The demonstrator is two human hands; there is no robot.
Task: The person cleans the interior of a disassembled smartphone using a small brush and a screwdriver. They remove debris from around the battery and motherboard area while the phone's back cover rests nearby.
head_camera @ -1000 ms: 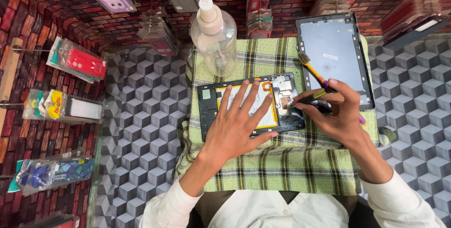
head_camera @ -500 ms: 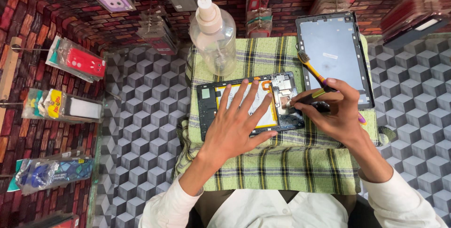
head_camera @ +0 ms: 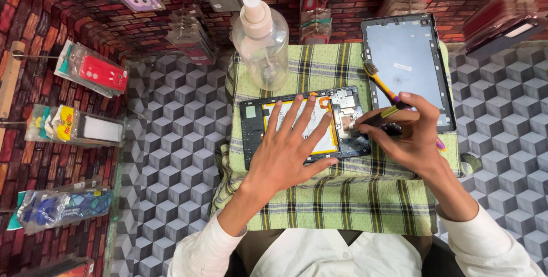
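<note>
One opened tablet (head_camera: 302, 126), two hands, one screwdriver (head_camera: 374, 120).

My left hand (head_camera: 288, 151) lies flat, fingers spread, on the opened tablet (head_camera: 302, 126) on the checked cloth (head_camera: 337, 203). My right hand (head_camera: 411, 137) pinches a dark tool (head_camera: 371, 122) at its circuit board. A detached screen panel (head_camera: 408, 66) lies beside.

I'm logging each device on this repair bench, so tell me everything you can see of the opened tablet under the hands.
The opened tablet lies flat, long side across, on the green checked cloth, its back removed. A black frame surrounds a pale battery edged in yellow-orange, with a dark circuit board at its right end and a small board at its left. The left hand rests spread over the battery. The right hand holds a dark tool with its tip at the circuit board.
</note>
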